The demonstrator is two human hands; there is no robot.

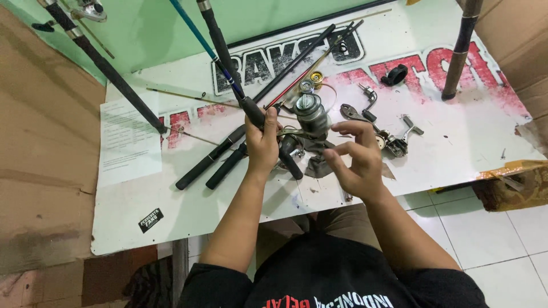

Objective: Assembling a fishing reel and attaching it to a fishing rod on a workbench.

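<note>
Left hand (264,141) grips rod handle (273,137) — reel parts (394,142) beside.

Reel (311,111) on table (456,165) — paper sheet (128,140) far left.

Fishing-tackle repair workshop: white tabletop (456,148) carries loose reel parts (394,142) at centre; rods (217,159) lie left of them, cardboard flanks it.

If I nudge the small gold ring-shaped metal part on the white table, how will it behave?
The small gold ring-shaped metal part looks round, so it would probably roll or skate on the smooth white table. It seems light and rigid, likely slippery to pinch.
</note>
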